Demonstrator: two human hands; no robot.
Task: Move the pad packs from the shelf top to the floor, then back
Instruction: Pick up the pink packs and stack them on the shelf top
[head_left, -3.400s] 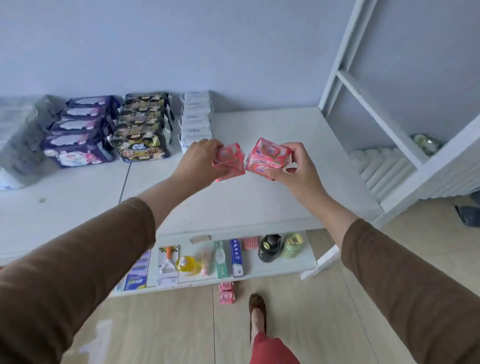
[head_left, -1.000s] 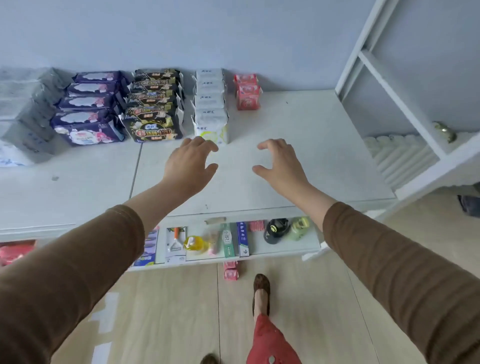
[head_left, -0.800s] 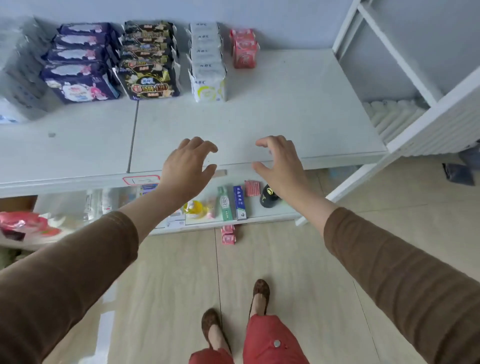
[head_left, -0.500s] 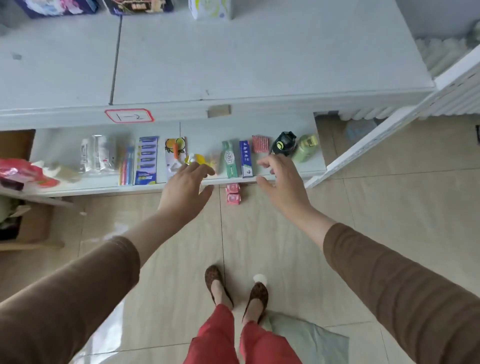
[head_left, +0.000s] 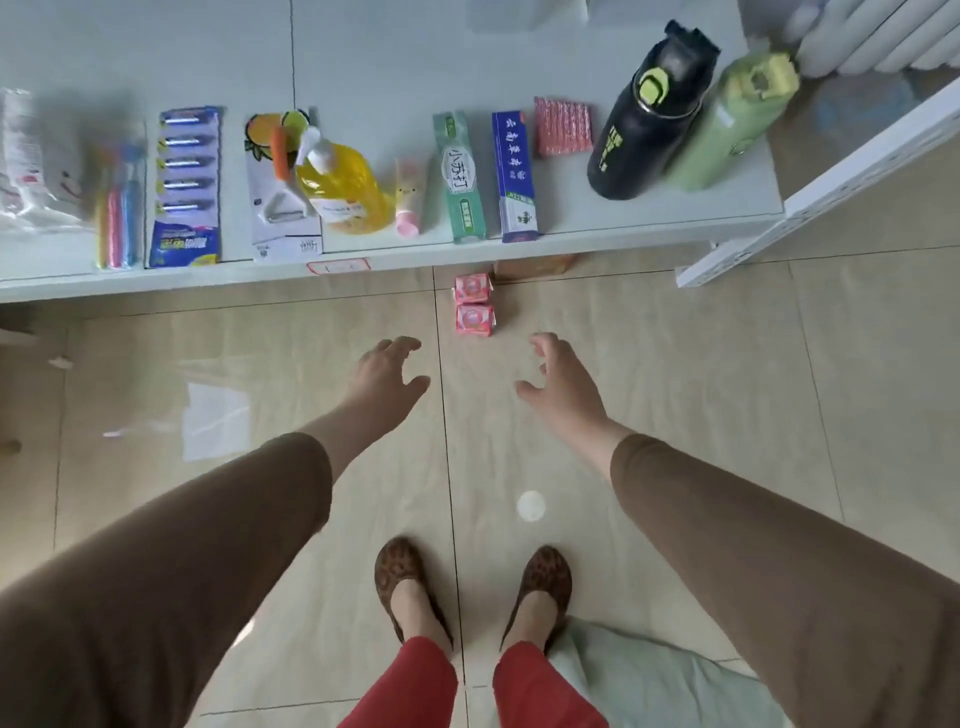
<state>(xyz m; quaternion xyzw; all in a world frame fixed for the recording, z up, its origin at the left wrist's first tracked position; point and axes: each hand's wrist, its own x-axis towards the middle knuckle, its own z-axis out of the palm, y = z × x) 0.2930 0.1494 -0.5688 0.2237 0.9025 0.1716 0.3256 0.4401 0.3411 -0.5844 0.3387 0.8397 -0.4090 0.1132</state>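
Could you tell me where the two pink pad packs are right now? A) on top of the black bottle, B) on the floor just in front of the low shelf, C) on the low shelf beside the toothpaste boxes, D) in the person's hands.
B: the pink pad packs lie on the floor tiles by the low shelf edge, beyond both empty hands, left hand and right hand.

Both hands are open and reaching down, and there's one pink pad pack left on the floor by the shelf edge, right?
Not quite: the head view shows two pink pad packs on the floor, one behind the other, not one. The rest holds: left hand and right hand are open, reaching down toward them near the shelf edge.
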